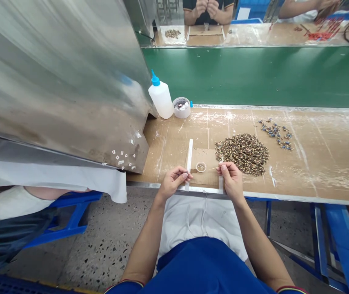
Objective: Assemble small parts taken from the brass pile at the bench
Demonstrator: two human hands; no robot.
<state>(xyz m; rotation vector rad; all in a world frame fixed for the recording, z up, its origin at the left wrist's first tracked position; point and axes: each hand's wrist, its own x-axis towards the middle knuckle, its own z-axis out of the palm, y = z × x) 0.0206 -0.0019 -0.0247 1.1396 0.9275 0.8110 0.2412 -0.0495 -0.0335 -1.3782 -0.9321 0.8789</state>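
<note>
My right hand [231,177] pinches a thin toothpick-like stick [214,168], its tip pointing left toward a small round clear cup [201,166]. Left of the cup, the fingers of my left hand [176,179] are pinched together; whatever lies between them is too small to make out. The cup rests on a cardboard pad [206,179] with white strips along its sides. Close beyond my right hand lies a large heap of small brown and gold pieces [243,153].
Small blue-tipped pieces [275,131] are scattered at the right. A white squeeze bottle [161,98] with a blue nozzle stands beside a round tub [182,108]. A metal housing [70,81] bounds the left; a green belt [254,75] runs behind. Co-workers sit across and at the left.
</note>
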